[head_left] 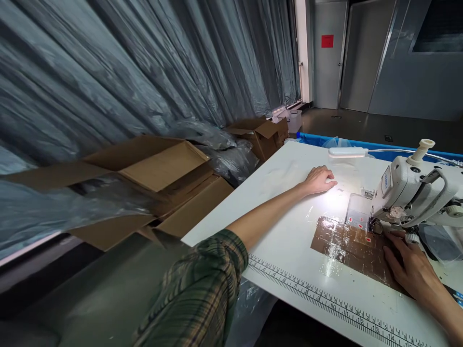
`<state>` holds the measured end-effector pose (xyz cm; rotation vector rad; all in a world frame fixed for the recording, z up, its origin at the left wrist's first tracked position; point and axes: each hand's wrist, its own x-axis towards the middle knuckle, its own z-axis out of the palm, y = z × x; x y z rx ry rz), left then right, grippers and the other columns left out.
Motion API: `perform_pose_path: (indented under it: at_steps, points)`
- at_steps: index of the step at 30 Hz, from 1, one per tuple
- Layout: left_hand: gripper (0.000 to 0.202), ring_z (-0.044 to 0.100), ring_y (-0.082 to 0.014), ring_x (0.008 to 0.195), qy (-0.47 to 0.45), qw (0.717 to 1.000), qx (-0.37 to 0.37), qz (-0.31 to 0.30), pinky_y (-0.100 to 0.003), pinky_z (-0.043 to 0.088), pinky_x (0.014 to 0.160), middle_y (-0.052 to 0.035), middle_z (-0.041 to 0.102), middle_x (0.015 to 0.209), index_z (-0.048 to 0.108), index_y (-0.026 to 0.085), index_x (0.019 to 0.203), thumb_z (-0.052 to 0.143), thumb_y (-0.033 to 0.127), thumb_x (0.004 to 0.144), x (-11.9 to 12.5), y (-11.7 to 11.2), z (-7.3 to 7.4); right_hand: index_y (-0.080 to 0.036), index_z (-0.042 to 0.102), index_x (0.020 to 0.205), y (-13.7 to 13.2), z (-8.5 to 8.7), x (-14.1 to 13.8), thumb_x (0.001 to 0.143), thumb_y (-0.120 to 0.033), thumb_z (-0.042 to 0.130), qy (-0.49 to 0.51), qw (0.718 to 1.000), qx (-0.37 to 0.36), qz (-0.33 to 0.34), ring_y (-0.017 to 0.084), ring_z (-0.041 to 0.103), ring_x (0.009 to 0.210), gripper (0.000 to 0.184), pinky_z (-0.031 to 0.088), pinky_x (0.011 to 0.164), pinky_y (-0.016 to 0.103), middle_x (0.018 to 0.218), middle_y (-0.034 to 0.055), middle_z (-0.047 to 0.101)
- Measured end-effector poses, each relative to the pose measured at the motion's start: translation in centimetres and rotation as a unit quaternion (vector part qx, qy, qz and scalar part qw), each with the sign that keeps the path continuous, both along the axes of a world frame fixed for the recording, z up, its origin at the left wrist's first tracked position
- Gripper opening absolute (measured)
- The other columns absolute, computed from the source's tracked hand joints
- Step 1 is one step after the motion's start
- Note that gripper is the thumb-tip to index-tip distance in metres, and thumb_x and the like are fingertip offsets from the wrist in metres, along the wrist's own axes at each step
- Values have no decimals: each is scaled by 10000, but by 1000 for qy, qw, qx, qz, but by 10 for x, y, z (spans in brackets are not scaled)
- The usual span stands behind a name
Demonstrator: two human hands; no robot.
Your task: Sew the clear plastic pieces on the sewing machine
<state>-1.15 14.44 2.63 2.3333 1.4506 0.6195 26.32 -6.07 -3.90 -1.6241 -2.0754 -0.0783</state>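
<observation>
My right hand rests beside the presser foot of a white sewing machine. Its fingers reach toward the needle area, spread over the right end of a brown, tape-covered sheet lying on the table. Fingertips near the machine are partly hidden. Farther away, my left hand lies on the white tabletop, knuckles up, thumb apart from the bent fingers, with nothing visible in it. A bright spot of light falls just beside it. Small red marks show on the metal needle plate and on the brown sheet.
A printed ruler runs along the table's near edge. Behind the table lies a white lamp on a flexible neck. Open cardboard boxes and clear plastic bags stand left, below a grey curtain.
</observation>
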Motion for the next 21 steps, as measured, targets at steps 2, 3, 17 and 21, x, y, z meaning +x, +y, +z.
perform_pose_path:
  at_steps: [2,3,17,21]
  points:
    - [79,674,-292,999,-20,1000,-19,-13,-419,496,992,-100,706,932,673,163,742,662,217,799,4,-2,2,-216,696,1253,1,1,2,988,-370,388,11,1000,-2,11,289,700,848,434,617,743,462,1102,170,661]
    - [87,684,-271,968,-33,999,-30,-18,-398,514,963,-88,709,907,660,164,742,648,209,814,5,-2,3,-212,691,1262,1,1,2,990,-374,388,11,1000,-6,18,294,703,849,438,618,738,466,1112,175,660]
    - [296,697,-160,956,-122,989,-82,11,-310,564,880,-93,678,1238,595,180,1165,638,195,873,-28,-8,12,-202,680,1279,-1,-1,12,1000,-392,394,-15,999,-18,27,294,717,837,442,626,695,444,1132,176,674]
    - [172,666,-207,1012,-79,994,-39,68,-360,533,933,-86,689,1158,667,169,1006,627,263,867,-77,-21,21,-254,645,1333,-2,-12,18,985,-415,422,-12,998,-32,51,291,719,828,444,626,692,442,1208,157,662]
